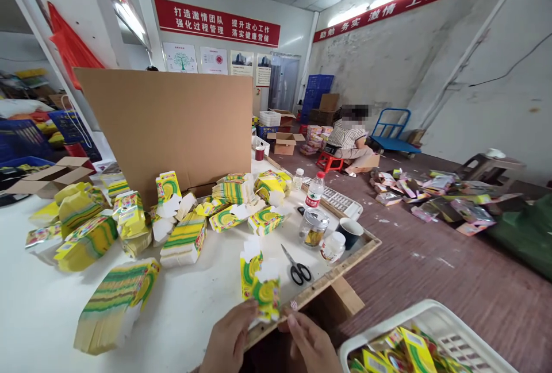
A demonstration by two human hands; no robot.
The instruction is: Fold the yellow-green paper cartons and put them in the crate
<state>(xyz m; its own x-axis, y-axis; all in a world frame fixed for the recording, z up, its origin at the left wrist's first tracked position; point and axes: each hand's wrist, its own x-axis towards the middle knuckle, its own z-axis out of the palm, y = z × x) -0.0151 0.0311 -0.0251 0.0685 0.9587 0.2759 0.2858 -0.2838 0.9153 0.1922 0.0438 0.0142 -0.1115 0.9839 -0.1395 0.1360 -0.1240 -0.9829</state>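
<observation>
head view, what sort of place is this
Probably a packing workshop: stacks of yellow cartons on a white table, a white basket holding more, and a red slogan banner.

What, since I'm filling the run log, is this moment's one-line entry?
left hand: holding yellow carton near table edge | right hand: beside carton, grip unclear | scissors: on table | white basket: holds more cartons
</observation>
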